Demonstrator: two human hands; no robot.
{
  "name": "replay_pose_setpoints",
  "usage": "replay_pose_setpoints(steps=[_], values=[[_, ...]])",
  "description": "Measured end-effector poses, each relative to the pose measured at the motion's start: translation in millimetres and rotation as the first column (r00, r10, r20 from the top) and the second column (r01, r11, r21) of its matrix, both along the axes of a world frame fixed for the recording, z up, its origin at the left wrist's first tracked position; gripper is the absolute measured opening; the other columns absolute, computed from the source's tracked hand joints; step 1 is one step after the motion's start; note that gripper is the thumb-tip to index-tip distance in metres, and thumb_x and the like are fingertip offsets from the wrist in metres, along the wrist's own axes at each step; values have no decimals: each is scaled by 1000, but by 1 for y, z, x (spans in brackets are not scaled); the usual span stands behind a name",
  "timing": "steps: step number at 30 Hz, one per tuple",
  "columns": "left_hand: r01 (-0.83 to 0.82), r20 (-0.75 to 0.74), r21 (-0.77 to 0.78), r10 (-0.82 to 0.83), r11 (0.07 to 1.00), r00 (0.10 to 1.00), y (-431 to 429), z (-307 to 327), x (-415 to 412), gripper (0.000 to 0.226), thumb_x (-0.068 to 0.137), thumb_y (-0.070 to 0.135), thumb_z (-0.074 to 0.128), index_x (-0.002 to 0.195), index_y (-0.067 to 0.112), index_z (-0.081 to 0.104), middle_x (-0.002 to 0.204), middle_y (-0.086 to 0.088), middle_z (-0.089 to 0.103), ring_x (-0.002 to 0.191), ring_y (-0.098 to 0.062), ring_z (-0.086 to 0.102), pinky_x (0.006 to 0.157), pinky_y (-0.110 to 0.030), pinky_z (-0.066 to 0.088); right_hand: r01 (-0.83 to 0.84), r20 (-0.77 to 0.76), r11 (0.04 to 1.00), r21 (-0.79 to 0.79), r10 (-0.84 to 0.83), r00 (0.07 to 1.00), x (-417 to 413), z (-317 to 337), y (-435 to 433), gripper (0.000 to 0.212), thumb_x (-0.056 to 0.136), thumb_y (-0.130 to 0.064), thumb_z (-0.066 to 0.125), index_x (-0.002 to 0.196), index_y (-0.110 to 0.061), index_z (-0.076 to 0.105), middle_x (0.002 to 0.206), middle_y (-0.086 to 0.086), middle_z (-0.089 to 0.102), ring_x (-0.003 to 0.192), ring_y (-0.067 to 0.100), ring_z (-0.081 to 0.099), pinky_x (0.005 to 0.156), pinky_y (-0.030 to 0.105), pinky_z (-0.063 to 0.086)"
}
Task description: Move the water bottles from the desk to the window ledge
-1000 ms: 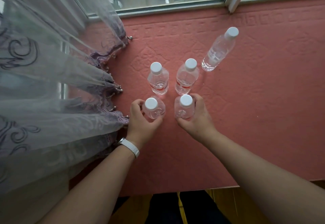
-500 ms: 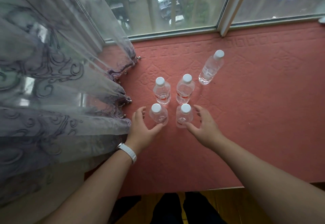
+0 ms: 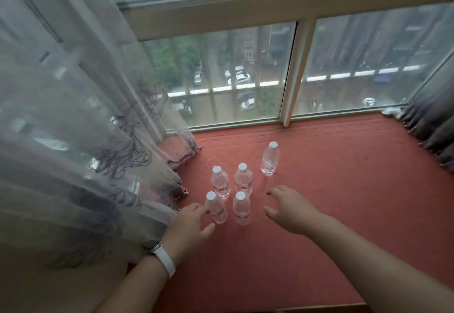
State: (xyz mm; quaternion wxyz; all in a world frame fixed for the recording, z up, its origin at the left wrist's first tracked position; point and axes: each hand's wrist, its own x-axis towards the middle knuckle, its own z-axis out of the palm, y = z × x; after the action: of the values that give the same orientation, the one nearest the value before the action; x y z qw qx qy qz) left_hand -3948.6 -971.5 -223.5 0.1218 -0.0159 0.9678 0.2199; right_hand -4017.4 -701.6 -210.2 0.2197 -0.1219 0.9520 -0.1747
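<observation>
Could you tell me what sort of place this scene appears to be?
Probably a room in a high-rise flat, at a bay window ledge: a red mat covers the ledge, sheer curtains hang on the left, and the window looks down on parked cars.

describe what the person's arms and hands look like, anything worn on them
Both forearms are bare, with no sleeves in view and no gloves. The left hand has a white band around its wrist, with a small dark watch-like face on it near the curtain side. The right hand and its wrist carry nothing; no rings are visible on either.
</observation>
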Motion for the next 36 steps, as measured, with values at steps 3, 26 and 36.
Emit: replay_pose_setpoints(steps=[3, 26, 36], values=[[-7, -101, -53, 2, 999, 995, 12, 17, 0, 60, 72, 61, 41, 111, 23, 67, 111, 5, 64, 101, -18, 62, 88, -40, 51, -44, -60, 999, 20, 46, 997, 7, 19, 7, 45, 91, -47, 50, 130, -24, 51, 128, -1, 52, 123, 24, 49, 94, 38, 46], [693, -201, -89, -694, 716, 691, 117, 55, 16, 55, 80, 49, 35, 115, 23, 68, 118, 2, 67, 105, -26, 65, 84, -39, 54, 468, -139, 869, 163, -449, 882, 215, 108, 58, 54, 99, -49, 36, 147, -24, 41, 150, -4, 42, 137, 17, 38, 112, 36, 35], [853, -162, -97, -854, 512, 494, 259, 76, 80, 47, 92, 46, 40, 131, 26, 57, 135, 4, 57, 121, -23, 55, 100, -35, 43, 721, -161, 690, 66, -705, 690, 349, 110, 155, 61, 98, -56, 35, 153, -32, 26, 159, -12, 28, 146, 9, 22, 118, 34, 23]])
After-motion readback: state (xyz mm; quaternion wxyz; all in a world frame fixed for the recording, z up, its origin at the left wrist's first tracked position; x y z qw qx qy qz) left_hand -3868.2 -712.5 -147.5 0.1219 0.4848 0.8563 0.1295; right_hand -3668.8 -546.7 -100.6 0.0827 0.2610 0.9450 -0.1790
